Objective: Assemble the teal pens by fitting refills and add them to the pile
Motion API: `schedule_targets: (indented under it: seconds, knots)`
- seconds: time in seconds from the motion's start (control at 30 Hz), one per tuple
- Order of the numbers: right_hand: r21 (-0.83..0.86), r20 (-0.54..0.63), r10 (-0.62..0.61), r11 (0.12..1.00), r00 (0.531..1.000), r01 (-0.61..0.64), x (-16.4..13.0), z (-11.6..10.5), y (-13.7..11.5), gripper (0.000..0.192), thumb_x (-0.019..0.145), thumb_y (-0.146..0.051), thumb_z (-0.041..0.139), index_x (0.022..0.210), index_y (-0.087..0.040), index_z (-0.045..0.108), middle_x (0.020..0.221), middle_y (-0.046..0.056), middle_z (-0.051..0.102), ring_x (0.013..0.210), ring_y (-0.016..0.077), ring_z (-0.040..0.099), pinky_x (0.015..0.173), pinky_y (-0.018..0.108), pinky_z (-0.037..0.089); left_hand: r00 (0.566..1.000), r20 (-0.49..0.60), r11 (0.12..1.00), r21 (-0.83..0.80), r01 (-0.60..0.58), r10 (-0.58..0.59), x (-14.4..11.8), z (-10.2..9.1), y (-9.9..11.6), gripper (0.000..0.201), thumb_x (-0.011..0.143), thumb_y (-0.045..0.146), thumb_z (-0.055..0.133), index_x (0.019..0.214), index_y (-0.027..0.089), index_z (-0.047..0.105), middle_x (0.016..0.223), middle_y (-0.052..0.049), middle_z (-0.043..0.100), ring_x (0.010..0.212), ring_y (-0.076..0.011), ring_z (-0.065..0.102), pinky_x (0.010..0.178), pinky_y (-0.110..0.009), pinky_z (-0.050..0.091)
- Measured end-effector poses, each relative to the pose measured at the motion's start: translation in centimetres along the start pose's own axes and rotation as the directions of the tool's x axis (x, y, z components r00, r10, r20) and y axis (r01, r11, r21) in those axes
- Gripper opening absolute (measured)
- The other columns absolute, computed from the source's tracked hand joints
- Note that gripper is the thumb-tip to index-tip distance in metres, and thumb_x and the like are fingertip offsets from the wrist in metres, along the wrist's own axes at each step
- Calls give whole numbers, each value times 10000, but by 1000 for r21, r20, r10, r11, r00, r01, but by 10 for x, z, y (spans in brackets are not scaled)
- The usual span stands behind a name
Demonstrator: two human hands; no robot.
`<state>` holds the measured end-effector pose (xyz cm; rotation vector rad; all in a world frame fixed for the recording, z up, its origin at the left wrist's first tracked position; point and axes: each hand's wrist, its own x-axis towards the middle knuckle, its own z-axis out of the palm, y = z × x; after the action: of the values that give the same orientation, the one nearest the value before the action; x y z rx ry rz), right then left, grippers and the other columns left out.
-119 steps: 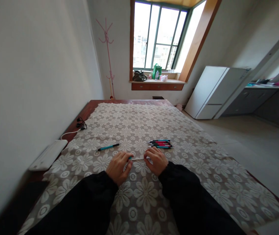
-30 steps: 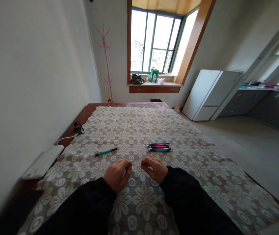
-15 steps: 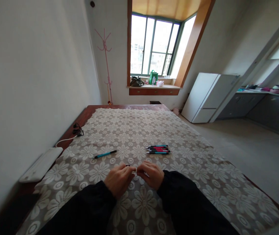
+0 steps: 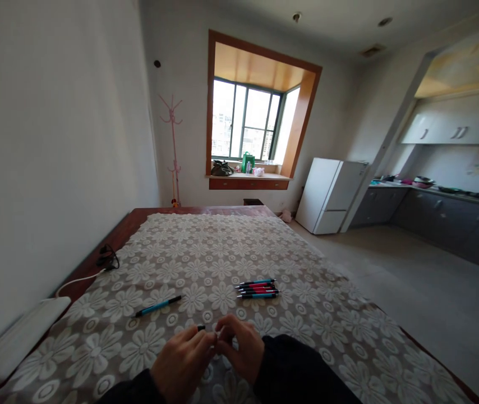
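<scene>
My left hand [image 4: 187, 358] is closed around what looks like a pen, of which only the black end [image 4: 201, 327] shows above the fingers. Close against it on the right, my right hand [image 4: 242, 343] has its thumb and fingers pinched together at the left fingertips. Whatever lies in that pinch is too small and hidden to make out. Beyond my left hand, a single blue pen [image 4: 158, 306] with black ends lies slanted on the patterned tablecloth [image 4: 218, 252]. A row of several blue and red pens [image 4: 258, 289] rests side by side beyond my right hand.
At the table's left edge lie a white flat device [image 4: 24, 336] and a black cable [image 4: 108, 258]. A pink coat stand [image 4: 174, 140] stands by the wall. Bags sit on the window sill [image 4: 243, 175]. Farther right are a white fridge [image 4: 326, 193] and kitchen cabinets.
The view has tilted up, so table, pens and hands appear lower. Both hands stay together, fingertips meeting, with the right hand now overlapping the left fingertips slightly. The pens on the cloth stay put.
</scene>
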<state>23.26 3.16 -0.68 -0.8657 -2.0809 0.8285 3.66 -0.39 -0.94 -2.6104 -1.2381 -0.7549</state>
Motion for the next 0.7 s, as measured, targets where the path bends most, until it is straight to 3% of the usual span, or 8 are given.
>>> schedule_targets:
  seconds: [0.13, 0.23, 0.33, 0.43, 0.5, 0.57, 0.63, 0.7]
  knots:
    - [30, 45, 33, 999, 998, -35, -3, 4, 3, 358, 809, -149, 644, 1133, -280, 567, 735, -55, 723, 653, 168, 681, 722, 283, 504, 1000, -3, 1000, 28, -13, 13, -1, 1, -1, 94, 968, 212, 514, 890, 264, 519, 755, 17, 668, 694, -211, 619, 624, -341, 459]
    - [17, 45, 50, 999, 998, -51, -3, 5, 2, 286, 856, -187, 642, 1123, -280, 601, 711, -55, 732, 661, 170, 690, 787, 308, 503, 999, -9, 1000, 0, -31, 31, 0, -3, 1, 122, 957, 186, 502, 860, 258, 510, 752, 12, 663, 685, -210, 610, 611, -344, 447]
    - [125, 48, 53, 990, 997, -58, 2, 1, 1, 270, 910, -364, 640, 1150, -247, 597, 707, -28, 748, 637, 176, 694, 762, 315, 521, 1000, -27, 998, -56, 5, -6, 2, -10, 2, 146, 961, 171, 476, 848, 255, 514, 739, 11, 654, 674, -201, 607, 614, -337, 452]
    - [244, 38, 56, 968, 998, -64, 8, -5, 5, 425, 1008, -544, 399, 1129, -192, 605, 709, 30, 749, 626, 180, 676, 644, 293, 522, 985, -98, 984, -117, 130, -142, 2, -16, 1, 159, 973, 193, 474, 839, 251, 536, 712, 9, 638, 692, -188, 624, 612, -311, 458]
    - [177, -18, 92, 980, 996, -88, 10, -8, 9, 477, 1038, -525, 299, 1042, -183, 631, 707, 47, 732, 652, 179, 658, 656, 300, 513, 950, -171, 957, -172, 234, -263, 0, -18, -2, 142, 978, 217, 475, 866, 245, 558, 744, -3, 647, 725, -183, 637, 651, -303, 480]
    - [23, -43, 80, 997, 996, -79, 10, -9, 11, 346, 1008, -455, 421, 984, -192, 644, 781, 53, 719, 684, 182, 638, 668, 311, 505, 903, -220, 918, -239, 317, -369, -1, -18, -5, 132, 980, 247, 481, 887, 235, 573, 783, -18, 653, 731, -179, 640, 660, -296, 491]
    - [-107, -20, -13, 994, 1000, 11, 9, -9, 10, 199, 958, -344, 513, 994, -203, 648, 907, 68, 705, 816, 207, 641, 757, 343, 514, 868, -236, 883, -296, 365, -438, -1, -19, -7, 130, 975, 264, 487, 894, 228, 582, 790, -23, 650, 722, -177, 636, 654, -292, 493]
    - [-176, 71, -136, 973, 988, 147, 6, -8, 6, 209, 933, -267, 533, 1108, -217, 635, 1109, 92, 679, 1040, 242, 610, 914, 395, 492, 843, -236, 854, -337, 396, -483, -1, -21, -6, 135, 971, 277, 490, 887, 223, 581, 778, -21, 641, 703, -175, 626, 647, -292, 490]
